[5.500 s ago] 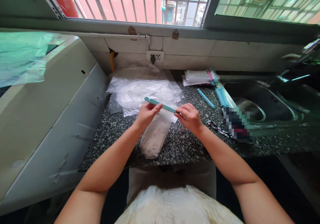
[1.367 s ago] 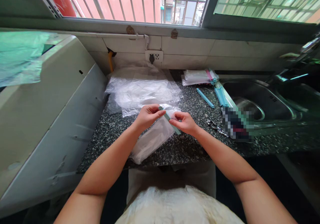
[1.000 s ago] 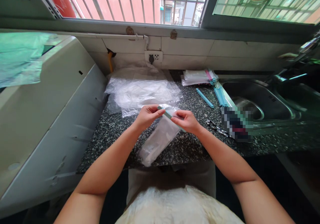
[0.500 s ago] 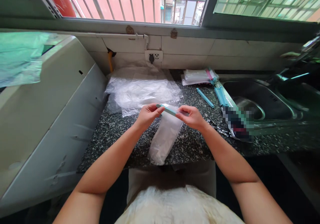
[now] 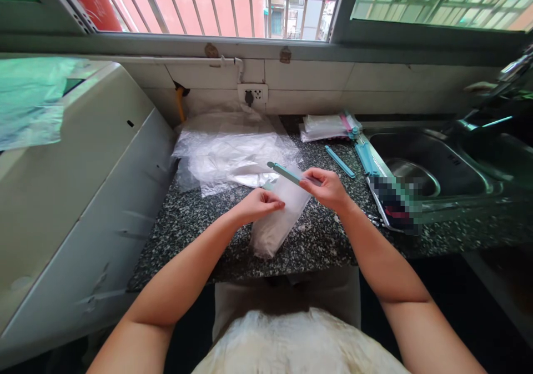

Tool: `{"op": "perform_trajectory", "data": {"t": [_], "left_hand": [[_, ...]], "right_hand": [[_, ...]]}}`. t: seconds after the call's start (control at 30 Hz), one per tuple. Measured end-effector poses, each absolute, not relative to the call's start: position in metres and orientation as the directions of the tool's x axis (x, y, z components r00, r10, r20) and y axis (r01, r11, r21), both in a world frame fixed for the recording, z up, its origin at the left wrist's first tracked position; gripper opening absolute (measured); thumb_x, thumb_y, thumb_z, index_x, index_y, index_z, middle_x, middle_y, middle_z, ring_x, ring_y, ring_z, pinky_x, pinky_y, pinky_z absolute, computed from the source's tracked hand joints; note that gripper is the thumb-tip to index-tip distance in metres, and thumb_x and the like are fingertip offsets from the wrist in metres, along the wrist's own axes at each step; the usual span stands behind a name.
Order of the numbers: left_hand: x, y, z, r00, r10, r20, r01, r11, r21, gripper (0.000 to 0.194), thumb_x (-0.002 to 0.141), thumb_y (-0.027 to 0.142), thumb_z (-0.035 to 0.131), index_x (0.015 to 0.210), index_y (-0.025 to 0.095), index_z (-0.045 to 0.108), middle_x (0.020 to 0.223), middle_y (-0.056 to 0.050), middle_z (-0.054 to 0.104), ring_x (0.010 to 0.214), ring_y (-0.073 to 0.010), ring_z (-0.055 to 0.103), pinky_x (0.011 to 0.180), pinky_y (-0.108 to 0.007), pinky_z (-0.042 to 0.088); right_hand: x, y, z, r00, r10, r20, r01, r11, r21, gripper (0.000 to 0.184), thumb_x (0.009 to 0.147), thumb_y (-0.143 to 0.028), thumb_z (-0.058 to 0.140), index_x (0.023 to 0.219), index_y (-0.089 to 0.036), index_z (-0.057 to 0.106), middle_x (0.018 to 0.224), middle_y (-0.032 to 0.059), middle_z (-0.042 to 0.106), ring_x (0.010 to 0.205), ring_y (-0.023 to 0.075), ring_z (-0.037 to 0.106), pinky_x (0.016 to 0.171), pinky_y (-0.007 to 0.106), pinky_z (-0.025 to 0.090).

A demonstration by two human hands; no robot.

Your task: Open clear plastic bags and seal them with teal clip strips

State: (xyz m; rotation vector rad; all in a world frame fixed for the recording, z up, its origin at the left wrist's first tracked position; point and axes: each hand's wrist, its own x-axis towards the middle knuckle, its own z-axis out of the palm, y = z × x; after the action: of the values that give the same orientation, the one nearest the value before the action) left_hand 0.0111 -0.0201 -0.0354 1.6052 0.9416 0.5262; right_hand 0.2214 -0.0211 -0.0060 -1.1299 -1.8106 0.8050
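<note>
Speckled counter (image 5: 328, 240), teal clip (image 5: 285, 172) clamped at one end by right hand (image 5: 328, 189), clear bag (image 5: 287, 215) below, pinched by left hand (image 5: 260, 203)

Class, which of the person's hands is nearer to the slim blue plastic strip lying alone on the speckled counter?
Right. The right hand is just on the near side of the slim blue plastic strip; the left hand is farther off to the left.

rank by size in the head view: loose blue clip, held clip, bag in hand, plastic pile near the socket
1. Plastic pile
2. Bag
3. Held clip and loose clip: unsure; right hand partly covers the former
</note>
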Motion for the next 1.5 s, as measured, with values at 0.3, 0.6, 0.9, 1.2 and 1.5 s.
{"op": "perform_trajectory", "data": {"t": [0.3,0.6,0.9,1.2,1.5], "left_hand": [[0.012,-0.022,-0.032,0.551,0.798,-0.243,0.293,0.088,0.952,0.032,0.067,0.042,0.064,0.059,0.012,0.060,0.050,0.003,0.042,0.050,-0.0074,0.033,0.048,-0.022,0.025],[0.009,-0.020,-0.031,0.569,0.782,-0.255,0.279,0.108,0.954,0.034,0.066,0.043,0.066,0.055,0.013,0.054,0.051,0.004,0.043,0.050,-0.0071,0.035,0.049,-0.023,0.024],[0.011,-0.021,-0.024,0.569,0.772,-0.283,0.295,0.130,0.947,0.024,0.067,0.033,0.064,0.058,0.012,0.059,0.052,0.003,0.050,0.053,-0.0078,0.040,0.054,-0.023,0.031],[0.009,-0.020,-0.026,0.600,0.760,-0.249,0.306,0.070,0.950,0.031,0.068,0.042,0.063,0.058,0.014,0.057,0.052,0.003,0.048,0.052,-0.0084,0.040,0.052,-0.023,0.029],[0.005,-0.018,-0.025,0.577,0.781,-0.240,0.325,0.050,0.944,0.034,0.067,0.046,0.064,0.059,0.014,0.057,0.051,0.002,0.048,0.050,-0.0082,0.038,0.049,-0.023,0.027]], "right_hand": [[0.224,-0.019,-0.005,-0.202,0.922,0.329,0.389,0.384,-0.837,0.033,0.074,-0.048,0.062,0.068,-0.016,0.061,0.061,-0.0012,0.052,0.057,0.0096,0.041,0.054,0.025,0.034],[0.239,-0.011,-0.003,-0.069,0.930,0.362,0.320,0.364,-0.874,0.031,0.071,-0.047,0.065,0.068,-0.017,0.062,0.060,-0.0020,0.051,0.058,0.0099,0.042,0.055,0.025,0.035],[0.241,-0.009,-0.003,-0.040,0.922,0.385,0.335,0.376,-0.864,0.031,0.071,-0.048,0.065,0.067,-0.017,0.061,0.060,-0.0022,0.050,0.058,0.0097,0.042,0.055,0.026,0.035],[0.243,-0.009,-0.004,-0.017,0.931,0.366,0.337,0.350,-0.874,0.033,0.069,-0.051,0.066,0.067,-0.018,0.062,0.060,-0.0020,0.049,0.058,0.0104,0.041,0.055,0.026,0.035],[0.254,0.000,-0.005,0.096,0.908,0.407,0.340,0.355,-0.871,0.034,0.069,-0.051,0.066,0.066,-0.018,0.061,0.059,-0.0026,0.048,0.055,0.0097,0.039,0.053,0.026,0.034]]}}
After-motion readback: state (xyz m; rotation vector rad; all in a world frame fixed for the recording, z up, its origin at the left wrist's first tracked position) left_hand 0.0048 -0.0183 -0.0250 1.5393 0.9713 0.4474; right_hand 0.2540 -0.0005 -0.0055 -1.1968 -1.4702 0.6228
